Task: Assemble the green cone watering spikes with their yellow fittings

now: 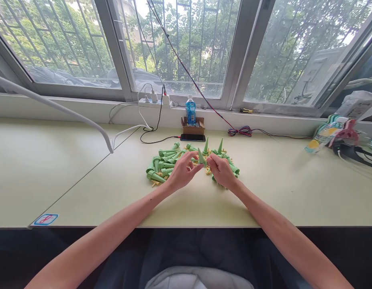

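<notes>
Windows (pixel 186 48) are set behind a pale bench (pixel 294 188), on which a small open cardboard box (pixel 193 130) is placed near the sill. A bottle (pixel 190 110) is seen upright in the box, filled with blue liquid or wrapped in a blue label, with some clear, crumpled material (pixel 198 125) beside its base. Just in front of the box, a phone (pixel 192 137) is laid flat. Nearer, loose green cones (pixel 166 164) and small yellow pieces (pixel 208 170) are heaped directly on the bench. Above this heap, one green cone (pixel 201 157) is held tip up between the thumb and fingers of the left hand (pixel 181 170). At its base, the right hand (pixel 222 170) is curled; whether anything is clasped in that grip cannot be told.
</notes>
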Available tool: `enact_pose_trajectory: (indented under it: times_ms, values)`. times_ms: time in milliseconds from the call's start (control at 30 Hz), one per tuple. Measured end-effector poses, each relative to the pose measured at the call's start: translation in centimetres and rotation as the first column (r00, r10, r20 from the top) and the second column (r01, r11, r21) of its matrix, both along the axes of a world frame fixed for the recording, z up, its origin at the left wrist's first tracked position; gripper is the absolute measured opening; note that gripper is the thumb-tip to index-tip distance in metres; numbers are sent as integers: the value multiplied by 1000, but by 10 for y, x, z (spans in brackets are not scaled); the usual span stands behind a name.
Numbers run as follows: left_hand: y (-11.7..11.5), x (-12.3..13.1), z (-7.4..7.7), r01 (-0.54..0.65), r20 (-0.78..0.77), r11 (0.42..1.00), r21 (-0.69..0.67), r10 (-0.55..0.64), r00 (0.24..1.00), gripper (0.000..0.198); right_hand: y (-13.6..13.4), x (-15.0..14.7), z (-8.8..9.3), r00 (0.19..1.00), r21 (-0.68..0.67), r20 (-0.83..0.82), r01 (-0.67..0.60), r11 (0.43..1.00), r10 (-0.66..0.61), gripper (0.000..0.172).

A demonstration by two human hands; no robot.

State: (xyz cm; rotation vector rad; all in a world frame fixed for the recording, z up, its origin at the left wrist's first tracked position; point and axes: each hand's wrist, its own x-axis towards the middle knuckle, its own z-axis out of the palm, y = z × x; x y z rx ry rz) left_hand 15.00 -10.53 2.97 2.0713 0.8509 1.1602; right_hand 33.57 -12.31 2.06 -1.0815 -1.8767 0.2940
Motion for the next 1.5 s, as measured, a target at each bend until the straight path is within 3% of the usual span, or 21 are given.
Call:
enact_pose_trajectory:
  times_ms: [167,300,533,667,833,933,1033,1233,1500]
  values:
    - [1,1,4,87,87,946,-313,-63,994,52,0,2,1,998,44,-37,59,997,-57,37]
    - [3,-1,8,272,185,787,-553,-202,962,72,-1,2,1,999,50,-45,24,998,-22,37]
    - [5,-6,4,440,318,566,-697,-305,898,63,-5,0,3,991,-3,11,-130,991,130,35]
    - [6,-9,3,464,341,511,-723,-321,884,55,-4,0,4,988,-34,6,-157,987,157,36]
    - [4,-7,5,468,342,543,-698,-321,883,56,-3,1,1,990,-49,-12,-138,989,138,38]
    - [3,-6,6,468,341,593,-656,-320,884,54,-2,0,0,990,-61,-27,-137,989,135,38]
    - [2,-6,5,452,313,672,-587,-326,892,49,-2,-1,0,991,-76,-35,-133,988,130,38]
    - [3,-6,0,310,170,880,-361,-265,949,38,-2,-2,2,990,-100,-53,-135,986,130,39]
    - [-1,-2,1,233,152,957,-171,-208,966,27,-2,-3,2,986,-136,-90,-151,979,140,42]
